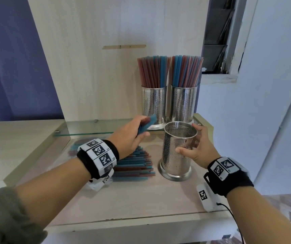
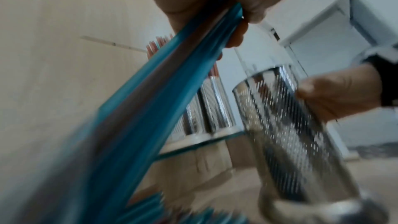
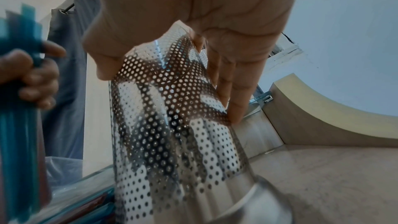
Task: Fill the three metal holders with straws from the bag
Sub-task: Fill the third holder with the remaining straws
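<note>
Perforated steel holder [image 1: 177, 152], empty, gripped by my right hand [image 1: 200, 148]; my left hand [image 1: 132, 136] clasps a straw bundle [image 1: 146, 124].

Your left hand [image 1: 130, 134] grips a bunch of blue and red straws [image 2: 137, 108]. Your right hand's fingers [image 3: 234, 91] wrap the empty perforated holder [image 1: 178, 150], upright. Beyond your fingertips stand two full holders [image 1: 169, 104]; bagged straws [image 1: 134, 164] lie under your left palm.

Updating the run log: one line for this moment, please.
left hand: grips straw bundle | right hand: holds empty holder | two rear holders: full | remaining straws: on counter
</note>
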Tool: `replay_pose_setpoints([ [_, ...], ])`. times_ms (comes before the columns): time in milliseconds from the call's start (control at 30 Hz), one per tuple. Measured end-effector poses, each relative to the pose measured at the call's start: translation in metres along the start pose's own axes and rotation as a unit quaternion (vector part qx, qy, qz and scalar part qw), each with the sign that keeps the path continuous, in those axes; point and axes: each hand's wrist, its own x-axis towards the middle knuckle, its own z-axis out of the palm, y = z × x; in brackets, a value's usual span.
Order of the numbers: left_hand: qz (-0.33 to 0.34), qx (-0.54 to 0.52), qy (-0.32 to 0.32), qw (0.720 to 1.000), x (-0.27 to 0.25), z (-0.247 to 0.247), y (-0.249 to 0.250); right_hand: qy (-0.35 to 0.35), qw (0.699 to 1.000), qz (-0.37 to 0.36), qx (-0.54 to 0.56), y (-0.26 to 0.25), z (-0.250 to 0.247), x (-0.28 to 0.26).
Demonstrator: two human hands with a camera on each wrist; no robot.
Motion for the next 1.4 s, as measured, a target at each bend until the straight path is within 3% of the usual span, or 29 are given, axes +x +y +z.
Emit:
replay_pose_setpoints([
  [133,0.050,-0.100,0.120,0.986,0.004,-0.021,0.020,-0.028,0.994,0.008,-0.105,-0.017,-0.005,-0.003],
  [233,0.117,-0.185,0.192,0.957,0.007,-0.037,0.038,0.035,0.963,-0.113,-0.244,-0.053,0.000,-0.015],
  [300,0.138,-0.253,0.205,0.935,0.008,-0.044,0.052,0.018,0.950,-0.194,-0.243,-0.088,0.016,-0.030],
  [400,0.122,-0.366,0.177,0.906,0.009,-0.042,0.069,-0.055,0.959,-0.196,-0.200,-0.113,0.047,-0.041],
  [467,0.116,-0.409,0.146,0.893,0.008,-0.037,0.078,-0.053,0.978,-0.177,-0.098,-0.111,0.064,-0.042],
  [567,0.100,-0.422,0.086,0.897,0.005,-0.032,0.084,-0.003,0.984,-0.178,0.028,-0.100,0.074,-0.045],
  [667,0.077,-0.421,0.013,0.904,0.004,-0.030,0.067,-0.017,0.987,-0.146,0.063,-0.084,0.073,-0.049],
  [767,0.004,-0.339,-0.042,0.940,0.004,-0.022,0.031,-0.003,0.991,-0.106,0.079,-0.065,0.068,-0.052],
  [833,-0.063,-0.157,-0.060,0.984,0.001,-0.009,0.000,-0.002,0.993,-0.083,0.087,-0.055,0.063,-0.054],
  [867,-0.095,-0.009,-0.094,0.991,-0.002,-0.003,-0.016,-0.004,0.993,-0.075,0.087,-0.050,0.061,-0.055],
  [933,-0.115,0.262,-0.195,0.938,-0.013,0.010,-0.041,-0.008,0.995,-0.067,0.074,-0.045,0.059,-0.057],
  [967,-0.116,0.319,-0.244,0.908,-0.020,0.016,-0.049,-0.005,0.995,-0.066,0.070,-0.044,0.059,-0.059],
  [1033,-0.117,0.356,-0.300,0.877,-0.030,0.024,-0.061,0.010,0.994,-0.066,0.083,-0.041,0.059,-0.059],
  [1167,-0.107,0.397,-0.315,0.856,-0.032,0.035,-0.063,0.026,0.994,-0.070,0.081,-0.036,0.057,-0.057],
  [1400,-0.107,0.378,-0.316,0.864,-0.020,0.044,-0.062,0.046,0.995,-0.079,0.043,-0.026,0.063,-0.055],
])
